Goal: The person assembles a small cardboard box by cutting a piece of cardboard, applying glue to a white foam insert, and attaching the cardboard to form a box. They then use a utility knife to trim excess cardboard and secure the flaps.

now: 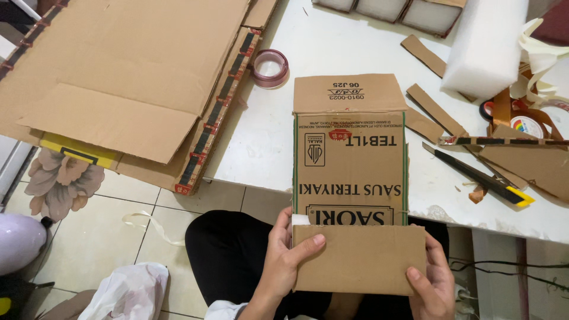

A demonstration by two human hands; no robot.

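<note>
Head view: flattened cardboard box [349, 172] half on the white table [267, 136], its near flap over the lap. Left hand [283, 261] clasping the flap's left edge, thumb on top; right hand [434, 284] gripping the right corner, fingers probably curled beneath. Box cutter [480, 176] just right, tape roll [270, 67] beyond.

Brown cardboard box [349, 172] with green edge stripes – white table [261, 142] – black-and-yellow utility knife [480, 176]

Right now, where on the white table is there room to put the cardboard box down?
The barest patch of the white table lies between the tape roll and the foam block, above the printed cardboard box. The right side is crowded: cardboard strips, a utility knife, more tape.
</note>
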